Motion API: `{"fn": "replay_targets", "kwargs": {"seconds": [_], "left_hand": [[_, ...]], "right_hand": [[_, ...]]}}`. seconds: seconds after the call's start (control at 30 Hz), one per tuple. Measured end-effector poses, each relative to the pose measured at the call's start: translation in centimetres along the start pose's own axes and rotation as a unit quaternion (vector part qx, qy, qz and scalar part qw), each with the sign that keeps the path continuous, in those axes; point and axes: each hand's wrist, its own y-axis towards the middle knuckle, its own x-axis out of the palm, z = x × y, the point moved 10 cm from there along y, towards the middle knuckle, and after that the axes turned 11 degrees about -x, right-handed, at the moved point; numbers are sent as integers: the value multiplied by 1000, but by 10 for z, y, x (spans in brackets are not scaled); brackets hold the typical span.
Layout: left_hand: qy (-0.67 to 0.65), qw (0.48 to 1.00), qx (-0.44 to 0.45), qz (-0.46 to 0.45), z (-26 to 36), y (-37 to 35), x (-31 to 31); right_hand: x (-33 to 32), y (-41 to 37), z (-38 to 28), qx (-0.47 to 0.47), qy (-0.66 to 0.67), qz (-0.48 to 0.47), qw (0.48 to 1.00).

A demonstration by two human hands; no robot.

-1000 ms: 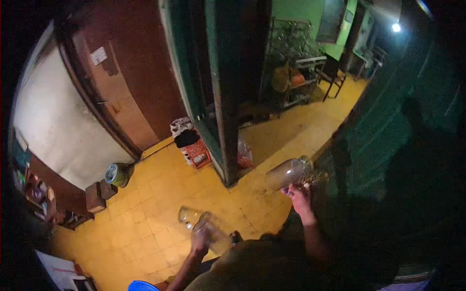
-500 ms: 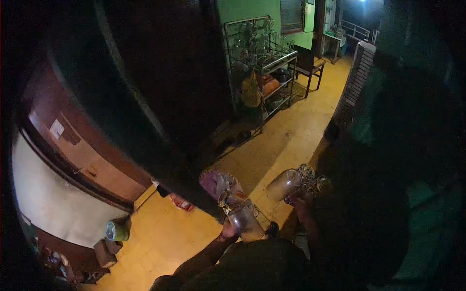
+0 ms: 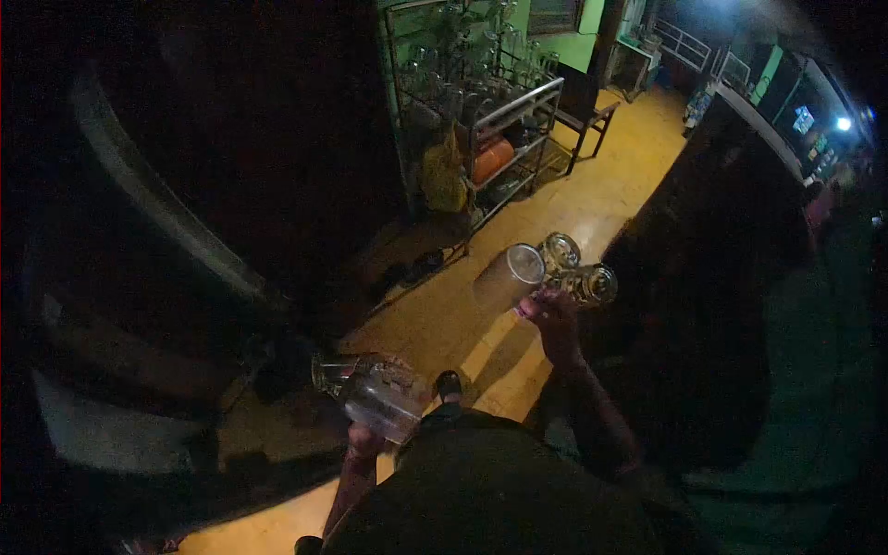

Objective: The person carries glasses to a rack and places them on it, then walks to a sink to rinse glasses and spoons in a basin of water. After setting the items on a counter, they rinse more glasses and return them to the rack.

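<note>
Glassware in both hands here, over a yellow tiled floor. The right hand is up and out front with a cluster of three clear glass mugs fanned above it. Its fingers are curled tight together where the mugs meet. I'd guess they're hooked through the handles, which would explain one hand managing three at once. The biggest mug in that cluster lies on its side, long axis running lower-left to upper-right in the view, round end facing up and right. The other two tip out to the right. The left hand sits lower, just beside the person's dark shirt, gripping a bundle of clear glass mugs from below. It's too dark to tell how those fingers sit, only that they're closed on the glass. That bundle is tipped nearly flat too, open rim pointing left. A grey metal wire rack loaded with more glassware stands ahead, well apart from both hands.
</note>
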Motion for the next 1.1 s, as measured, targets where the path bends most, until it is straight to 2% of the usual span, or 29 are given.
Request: {"fn": "replay_targets", "kwargs": {"seconds": [0.07,0.1,0.17,0.23,0.3,0.37,0.4,0.47,0.6,0.67,0.8,0.9,0.97,1.1], "left_hand": [[9,999,10,37,17,39,-15],[7,998,18,53,25,55,-18],[17,996,29,87,42,83,-29],[18,993,38,114,54,109,-30],[24,990,45,134,67,140,-24],[30,987,61,146,75,159,-19],[27,986,68,149,75,171,-14],[27,983,78,161,82,214,-2],[19,976,116,183,90,285,30],[23,972,131,192,98,317,49],[7,967,153,202,111,378,84],[-7,962,165,216,116,410,96],[-14,959,173,225,122,428,98],[-15,952,181,248,141,468,86]], "right_hand": [[0,60,5,28,-267,-50,962],[2,79,10,36,-273,-61,959],[-15,111,13,26,-234,24,972],[-54,149,31,21,-237,28,971],[-59,190,37,22,-233,51,971],[-52,224,32,12,-114,32,993],[-52,243,32,10,-108,31,994],[-57,316,40,-20,-209,24,977],[-61,446,85,-8,-126,-64,990],[-46,497,95,-55,-66,-63,994],[-10,596,121,-11,-126,-110,986],[-11,644,170,-2,-139,-149,979],[-21,672,214,26,-53,-157,986],[-11,676,244,94,36,-162,982]]}}
